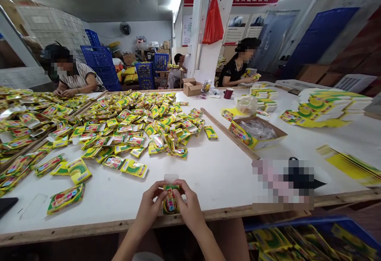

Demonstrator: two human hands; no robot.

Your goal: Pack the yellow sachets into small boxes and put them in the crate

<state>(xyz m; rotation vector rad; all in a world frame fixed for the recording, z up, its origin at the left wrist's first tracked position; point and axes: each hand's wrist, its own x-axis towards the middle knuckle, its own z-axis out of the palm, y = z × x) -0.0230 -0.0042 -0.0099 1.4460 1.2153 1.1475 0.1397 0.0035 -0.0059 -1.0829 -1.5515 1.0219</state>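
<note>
Between my two hands, at the table's front edge, is a small green and yellow printed carton [171,203] with its white end flap [171,178] standing up at the far end. My left hand [154,199] grips its left side, thumb on the printed face. From the right, my right hand [188,201] holds the same carton, its thumb also on the front. Whether anything is inside the carton is hidden. Closest on the left lie a loose carton [66,199] and another one [79,170]. A large heap of similar cartons [131,128] covers the left and middle of the table.
Wooden strips [229,134] divide the white table [208,173]. To the right are an open box of clear plastic [258,130], stacked flat cartons [327,106] and yellow sheets [351,163]. A blue crate [336,225] sits below the edge. Co-workers [79,74] [238,66] sit across.
</note>
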